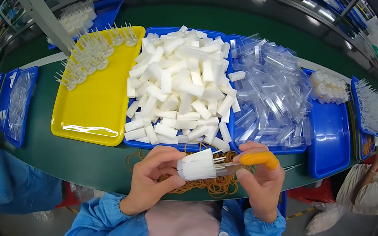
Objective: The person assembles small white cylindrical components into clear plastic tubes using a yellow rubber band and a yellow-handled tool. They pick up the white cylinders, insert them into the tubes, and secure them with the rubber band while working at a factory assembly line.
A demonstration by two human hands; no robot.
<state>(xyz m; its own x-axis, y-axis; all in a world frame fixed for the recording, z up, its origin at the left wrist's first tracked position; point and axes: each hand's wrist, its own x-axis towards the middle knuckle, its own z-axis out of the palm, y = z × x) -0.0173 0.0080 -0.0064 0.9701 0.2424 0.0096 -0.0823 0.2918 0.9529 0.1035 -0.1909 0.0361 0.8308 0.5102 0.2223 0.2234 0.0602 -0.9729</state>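
Observation:
Just above the table's near edge, my left hand (153,175) grips a small bundle of white foam blocks (198,166) with thin white prongs sticking out to its right. My right hand (262,184), with an orange finger cot (260,158) on one finger, pinches a clear plastic piece (228,168) against the bundle's right side. Tangled tan rubber bands (209,188) lie under and around both hands. Beyond them, a heap of white foam blocks (182,81) fills a blue tray, and clear plastic pieces (274,95) fill the one to its right.
At left a yellow tray (104,108) holds rows of clear pieces with white prongs (84,66). A blue tray (329,138) stands at right, with white parts (328,87) at its far end. Co-workers sit at left (6,182) and right (371,185). A metal post (42,3) rises at back left.

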